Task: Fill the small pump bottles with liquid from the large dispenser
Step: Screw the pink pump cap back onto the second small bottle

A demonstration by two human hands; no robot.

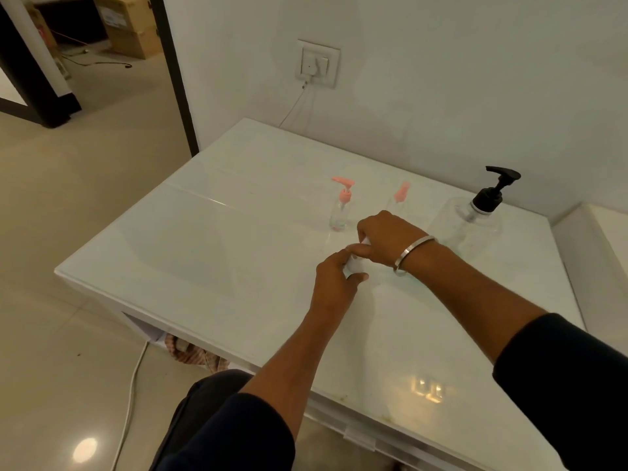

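Two small clear bottles with pink pumps stand on the white table (210,253): one (341,207) left of my hands, another (401,195) partly hidden behind my right hand. The large clear dispenser (475,219) with a black pump stands at the right rear. My left hand (334,280) grips a small clear bottle (355,265), mostly hidden by fingers. My right hand (387,237), with a metal bangle on the wrist, curls over that bottle's top. What it holds there is hidden.
The table stands against a white wall with a socket (317,64) and a hanging cable. A white ledge (601,239) adjoins the table on the right. Tiled floor, a white cord (131,396) and a doorway lie to the left.
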